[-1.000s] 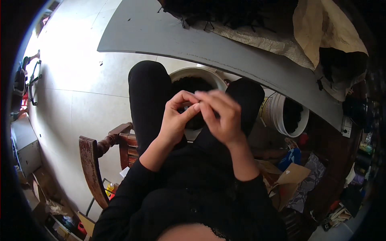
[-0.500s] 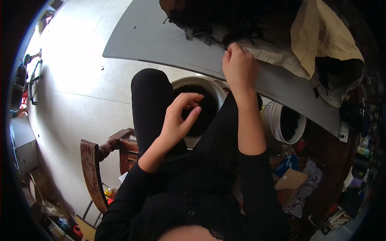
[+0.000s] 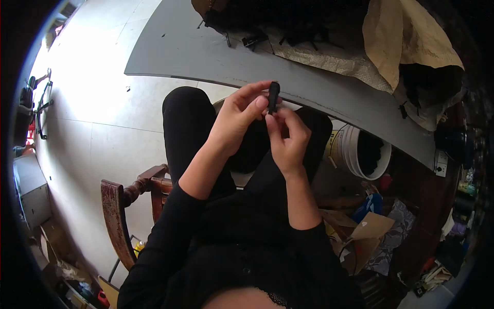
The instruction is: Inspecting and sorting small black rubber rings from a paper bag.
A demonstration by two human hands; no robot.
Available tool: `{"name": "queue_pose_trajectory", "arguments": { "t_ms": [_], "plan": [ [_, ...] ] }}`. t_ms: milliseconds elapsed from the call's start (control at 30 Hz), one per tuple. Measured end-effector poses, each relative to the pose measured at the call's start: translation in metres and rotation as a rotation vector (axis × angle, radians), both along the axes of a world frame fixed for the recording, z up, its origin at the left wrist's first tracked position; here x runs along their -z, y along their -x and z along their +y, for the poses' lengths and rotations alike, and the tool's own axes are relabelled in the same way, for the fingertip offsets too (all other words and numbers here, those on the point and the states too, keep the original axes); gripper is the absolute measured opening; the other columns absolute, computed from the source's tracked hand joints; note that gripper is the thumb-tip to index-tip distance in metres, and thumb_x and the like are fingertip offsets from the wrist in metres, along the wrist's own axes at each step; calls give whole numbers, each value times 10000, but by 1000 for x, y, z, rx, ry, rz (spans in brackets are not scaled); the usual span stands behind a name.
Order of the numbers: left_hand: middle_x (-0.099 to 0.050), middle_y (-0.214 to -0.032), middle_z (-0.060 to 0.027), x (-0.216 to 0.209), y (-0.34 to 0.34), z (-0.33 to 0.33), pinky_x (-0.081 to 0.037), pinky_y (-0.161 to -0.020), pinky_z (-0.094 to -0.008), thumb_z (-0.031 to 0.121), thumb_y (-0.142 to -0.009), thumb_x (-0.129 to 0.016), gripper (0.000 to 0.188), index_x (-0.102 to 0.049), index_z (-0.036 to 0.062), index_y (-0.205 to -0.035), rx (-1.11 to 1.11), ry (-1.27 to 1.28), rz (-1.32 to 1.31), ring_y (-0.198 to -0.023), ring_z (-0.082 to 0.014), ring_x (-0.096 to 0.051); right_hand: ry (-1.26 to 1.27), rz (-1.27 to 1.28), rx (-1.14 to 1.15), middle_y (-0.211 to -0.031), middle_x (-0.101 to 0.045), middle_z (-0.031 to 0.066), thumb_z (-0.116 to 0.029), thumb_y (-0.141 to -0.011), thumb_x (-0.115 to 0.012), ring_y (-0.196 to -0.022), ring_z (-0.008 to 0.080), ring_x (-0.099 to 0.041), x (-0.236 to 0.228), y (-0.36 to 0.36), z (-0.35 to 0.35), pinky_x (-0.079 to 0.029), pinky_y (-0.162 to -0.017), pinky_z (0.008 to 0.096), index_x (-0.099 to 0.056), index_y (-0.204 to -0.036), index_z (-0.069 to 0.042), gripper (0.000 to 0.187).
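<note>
Black piece (image 3: 274, 97), seen from the head, is small and long, like a short stick. Its top end is round and a bit fat, and it gets thinner going down. It looks dark all over, with a little shine near the top. It is up in the air in front of the person, just by the near long edge of the worktop (image 3: 170, 46) in the picture, and stands almost upright.

Both hands have it. The left hand (image 3: 231, 118) pinches it from the side, thumb and finger close together. The right hand (image 3: 290, 140) has its thumb and finger nearly touching around the low end.

Fingertips cover that low end, so its shape is hard to see. The black is too dark to show small lines or holes. On the far side of the worktop, a dark pile (image 3: 288, 20) is cut off by the top of the picture, and its bits blur together. Legs and hands hide most of the bucket (image 3: 218, 105) between the knees.
</note>
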State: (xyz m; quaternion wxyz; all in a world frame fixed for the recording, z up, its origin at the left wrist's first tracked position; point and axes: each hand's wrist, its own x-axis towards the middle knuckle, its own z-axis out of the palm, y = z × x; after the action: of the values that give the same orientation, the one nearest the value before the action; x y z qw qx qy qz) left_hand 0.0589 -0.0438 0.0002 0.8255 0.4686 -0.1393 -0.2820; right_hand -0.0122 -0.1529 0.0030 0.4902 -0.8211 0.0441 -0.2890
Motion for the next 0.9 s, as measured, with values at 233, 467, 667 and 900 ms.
{"name": "queue_pose_trajectory", "arguments": {
  "t_ms": [233,467,667,900],
  "plan": [
    [-632,-951,-51,-22,17,17,-461,-819,-235,102,-806,-684,449,-493,-9,-1197,42,36,5,-885,-111,-592,41,17,-113,-675,-528,79,15,-732,-659,-583,159,-551,-6,20,-1,-433,-542,249,-568,-814,0,123],
    [-605,-814,-37,-41,25,32,-435,-713,-249,32,-715,-716,262,-573,23,-933,19,-356,-513,-742,-120,-557,-382,5,-231,-831,-552,47,-107,-822,-589,-653,89,-517,-24,32,-8,-409,-605,198,-545,-999,1,212],
    [-601,-824,-72,-55,27,33,-425,-805,-338,-4,-715,-659,210,-591,44,-908,-76,-577,-1000,-791,-259,-555,-196,-48,-321,-928,-532,62,-107,-845,-590,-645,77,-504,-21,31,-9,-419,-607,201,-520,-1026,1,222],
    [-577,-861,-110,-47,40,34,-345,-986,-438,-2,-762,-607,212,-537,16,-961,-90,-494,-763,-842,-320,-562,-347,15,-306,-918,-503,64,-67,-837,-586,-640,87,-494,-17,35,-2,-425,-595,209,-487,-960,-3,171]
  ]
}}
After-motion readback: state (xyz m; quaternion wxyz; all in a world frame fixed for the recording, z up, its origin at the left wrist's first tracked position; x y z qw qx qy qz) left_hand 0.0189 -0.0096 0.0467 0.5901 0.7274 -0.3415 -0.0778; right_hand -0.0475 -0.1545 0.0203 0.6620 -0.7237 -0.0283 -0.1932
